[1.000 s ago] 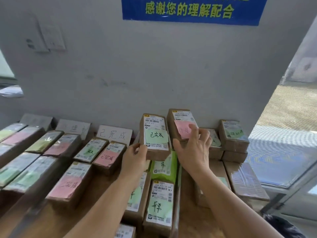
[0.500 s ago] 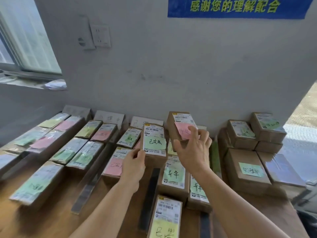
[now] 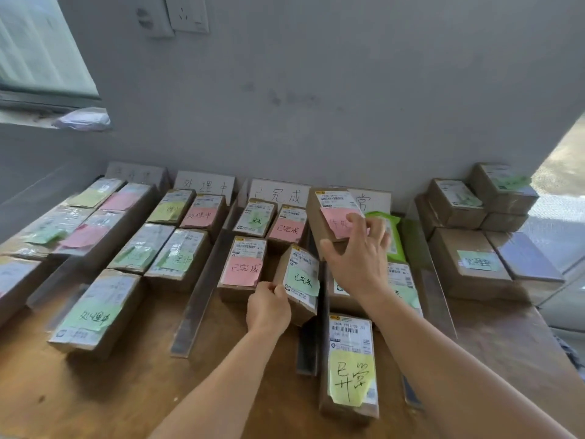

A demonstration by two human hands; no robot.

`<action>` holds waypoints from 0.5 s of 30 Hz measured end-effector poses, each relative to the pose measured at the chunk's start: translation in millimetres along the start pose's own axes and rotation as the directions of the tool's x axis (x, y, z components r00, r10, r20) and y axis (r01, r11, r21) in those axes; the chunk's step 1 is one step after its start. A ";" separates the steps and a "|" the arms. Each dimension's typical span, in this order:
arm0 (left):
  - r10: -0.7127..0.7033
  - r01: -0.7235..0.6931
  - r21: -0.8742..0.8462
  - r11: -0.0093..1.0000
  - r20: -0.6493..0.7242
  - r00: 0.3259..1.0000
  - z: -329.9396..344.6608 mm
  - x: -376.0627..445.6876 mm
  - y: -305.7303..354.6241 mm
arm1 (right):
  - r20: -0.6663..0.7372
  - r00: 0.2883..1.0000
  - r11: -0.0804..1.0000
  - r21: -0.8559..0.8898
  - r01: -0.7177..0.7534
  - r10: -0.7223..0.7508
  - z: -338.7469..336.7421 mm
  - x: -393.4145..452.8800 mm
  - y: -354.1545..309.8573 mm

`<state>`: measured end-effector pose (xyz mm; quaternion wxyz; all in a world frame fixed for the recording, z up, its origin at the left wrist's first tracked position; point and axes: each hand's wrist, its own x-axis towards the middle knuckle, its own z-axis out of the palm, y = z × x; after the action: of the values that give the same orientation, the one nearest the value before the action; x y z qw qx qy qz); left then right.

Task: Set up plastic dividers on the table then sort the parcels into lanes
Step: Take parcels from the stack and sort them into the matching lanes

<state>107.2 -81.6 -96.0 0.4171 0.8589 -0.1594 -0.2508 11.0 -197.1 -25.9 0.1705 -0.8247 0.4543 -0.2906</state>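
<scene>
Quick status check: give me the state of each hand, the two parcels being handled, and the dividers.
Left hand: grips the green-note parcel at its lower left corner.
Green-note parcel: held tilted over the third lane, not yet laid flat.
Right hand: fingers curled on the pink-note parcel.
Pink-note parcel: held up near the back wall.
Dividers: lying on the table between lanes.
Lane sign: upright against the wall.
</scene>
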 end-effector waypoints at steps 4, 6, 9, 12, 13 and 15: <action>0.293 -0.263 0.329 0.907 -0.043 0.955 -5.6 2.4 -16.1 | -0.004 0.999 0.999 -0.014 -0.032 0.032 4.2 -10.6 -3.5; 0.512 -0.496 0.452 0.742 0.096 0.854 -8.6 4.0 -22.2 | -0.007 0.999 0.999 -0.024 -0.044 0.044 5.6 -15.5 -4.7; 0.590 -0.659 0.565 0.496 0.337 0.733 -9.5 10.1 -26.2 | -0.016 0.998 0.998 -0.027 -0.055 0.055 7.8 -20.4 -8.6; 0.549 -0.679 0.608 0.411 0.429 0.717 -8.6 18.5 -29.0 | -0.032 0.998 0.999 -0.018 -0.047 0.047 8.9 -24.0 -11.1; 0.545 -0.678 0.606 0.417 0.430 0.720 -8.2 20.6 -29.6 | -0.037 0.998 0.999 -0.012 -0.046 0.045 8.7 -24.5 -10.6; 0.544 -0.668 0.593 0.450 0.411 0.731 -7.5 24.4 -29.1 | -0.048 0.998 0.999 0.004 -0.044 0.044 7.7 -24.2 -8.0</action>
<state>133.4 -71.0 -122.5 0.1006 0.8108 -0.5721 -0.0717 11.0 -172.2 -35.4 0.1669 -0.8069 0.4761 -0.3072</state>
